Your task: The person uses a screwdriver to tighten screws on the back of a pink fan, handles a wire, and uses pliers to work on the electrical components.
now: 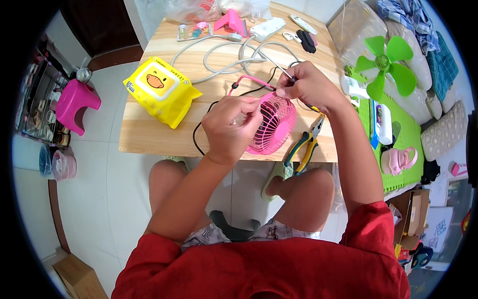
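A small pink desk fan (279, 130) with a round wire-like cage leans near the table's front edge, its pink bent stand (249, 78) behind it. My left hand (229, 124) is closed, thumb and fingers pinching the left upper rim of the cage. At the top of the rim, my right hand (311, 88) pinches with thumb and forefinger. Tucked in that same hand is what looks like a screwdriver (275, 63), its thin metal shaft pointing away to the far left; the palm hides most of its handle. Pliers (303, 148) with yellow and dark-green grips lie right of the fan.
A yellow wipes pack (160, 94) lies on the left of the wooden table (144, 141). Grey cable (209, 59) loops behind the fan to a white power strip (268, 30). A pink phone stand (230, 22) is farther back. On the right are green fan blades (382, 63).
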### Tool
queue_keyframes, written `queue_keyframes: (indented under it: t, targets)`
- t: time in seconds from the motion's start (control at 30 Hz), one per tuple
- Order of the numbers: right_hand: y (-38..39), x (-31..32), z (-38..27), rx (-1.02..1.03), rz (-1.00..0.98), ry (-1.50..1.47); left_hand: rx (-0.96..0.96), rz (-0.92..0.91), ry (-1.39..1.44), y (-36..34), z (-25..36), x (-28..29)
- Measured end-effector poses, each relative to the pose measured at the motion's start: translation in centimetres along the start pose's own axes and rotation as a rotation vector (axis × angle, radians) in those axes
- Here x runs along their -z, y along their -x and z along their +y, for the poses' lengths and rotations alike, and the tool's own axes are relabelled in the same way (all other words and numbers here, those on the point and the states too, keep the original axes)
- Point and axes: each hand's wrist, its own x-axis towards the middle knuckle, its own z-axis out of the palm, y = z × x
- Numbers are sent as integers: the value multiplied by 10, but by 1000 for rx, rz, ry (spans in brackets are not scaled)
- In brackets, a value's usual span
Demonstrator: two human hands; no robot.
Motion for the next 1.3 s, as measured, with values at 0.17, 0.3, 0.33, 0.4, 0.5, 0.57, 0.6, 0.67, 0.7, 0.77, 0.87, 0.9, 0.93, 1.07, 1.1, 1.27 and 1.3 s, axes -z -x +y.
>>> queue_keyframes:
  t: [0.17, 0.3, 0.33, 0.4, 0.5, 0.57, 0.6, 0.67, 0.7, 0.77, 0.87, 0.9, 0.93, 1.07, 1.1, 1.27, 1.3]
  targets:
    - [-1, -7, 4, 96, 43, 17, 24, 12, 22, 0, 0, -1]
    - [2, -7, 1, 115, 54, 97, 19, 14, 24, 1, 0, -1]
    - [3, -8, -2, 112, 67, 154, 17, 9, 16, 0, 1, 0]
    - [4, -9, -4, 109, 81, 212, 16, 4, 9, 0, 1, 0]
    - [3, -9, -4, 101, 81, 235, 10, 3, 14, 0, 2, 0]
    - [1, -9, -2, 116, 66, 193, 17, 12, 34, 0, 1, 0]
    - [0, -9, -1, 115, 66, 193, 18, 11, 35, 0, 1, 0]
    - [-1, -9, 1, 116, 74, 171, 15, 8, 22, 0, 1, 0]
    - [0, -9, 1, 115, 75, 171, 15, 6, 23, 0, 1, 1]
    - [2, -10, 1, 131, 62, 51, 73, -53, 16, 1, 4, 3]
    - [0, -9, 5, 122, -13, -101, 92, -51, 12, 1, 6, 4]
    - [-1, -7, 5, 123, -12, -103, 91, -52, 12, 1, 6, 4]
    - [-1, -5, 6, 117, -18, -89, 87, -49, 15, 0, 6, 4]
    - [-1, -4, 9, 118, -22, -95, 106, -39, 33, 1, 4, 3]
    - [0, -4, 8, 119, -22, -96, 106, -40, 32, 1, 3, 3]
    - [3, -6, 10, 120, 8, -84, 98, -40, 55, 3, 0, 2]
    - [3, -6, 10, 119, 9, -85, 98, -42, 56, 3, 0, 2]
